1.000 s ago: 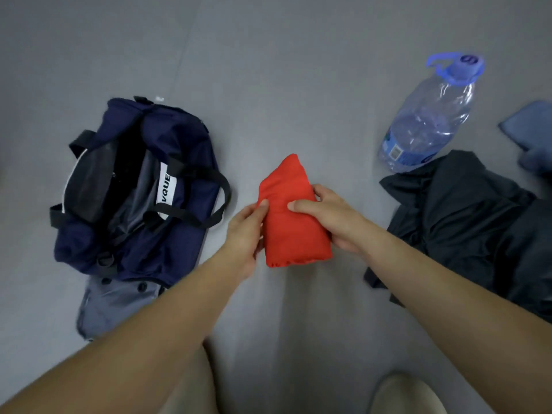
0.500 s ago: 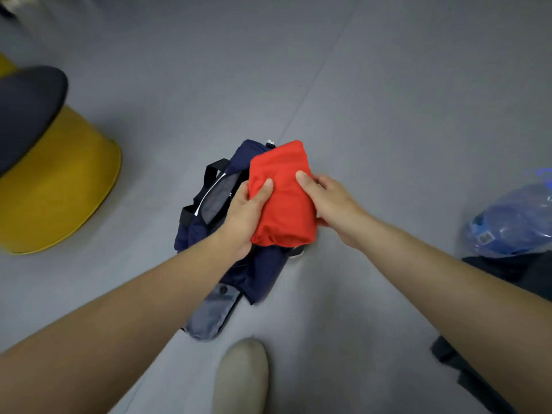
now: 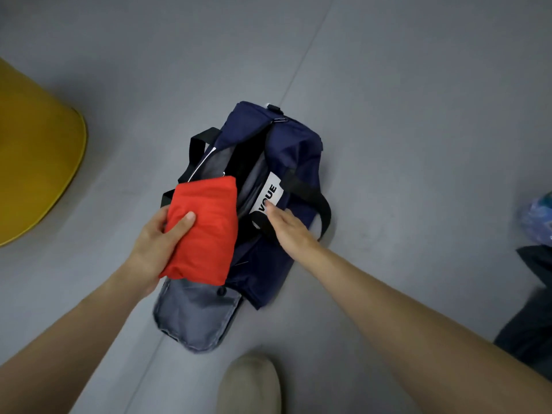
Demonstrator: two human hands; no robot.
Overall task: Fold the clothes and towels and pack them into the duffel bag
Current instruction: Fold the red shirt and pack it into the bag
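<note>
The left hand (image 3: 152,249) grips the folded red garment (image 3: 206,234). Its thumb (image 3: 180,224) presses flat on top, and the other fingers are curled underneath, out of sight. The red bundle juts forward past the thumb and is held over the near left edge of the navy duffel bag (image 3: 298,150), partly covering the open mouth of the bag.

Just right of that bundle, the right hand (image 3: 288,230) is stretched out with nearly straight fingers, holding nothing. Its foremost fingertip (image 3: 268,206) touches the lower end of the white label (image 3: 270,191), where a black handle strap (image 3: 310,195) crosses the bag's right side. Beyond both sets of fingertips the bag gapes open — a dark mesh lining shows inside.

Below the left hand's wrist, a grey flap (image 3: 194,318) of the bag lies flat on the grey floor (image 3: 388,85). Well out to the left of the left hand stands a rounded yellow object (image 3: 35,162). Far right of the right hand, at the frame edge, are a blurred plastic bottle (image 3: 539,219) and dark clothing (image 3: 531,318). Nearer the person than both forearms is a pale shoe (image 3: 251,383).
</note>
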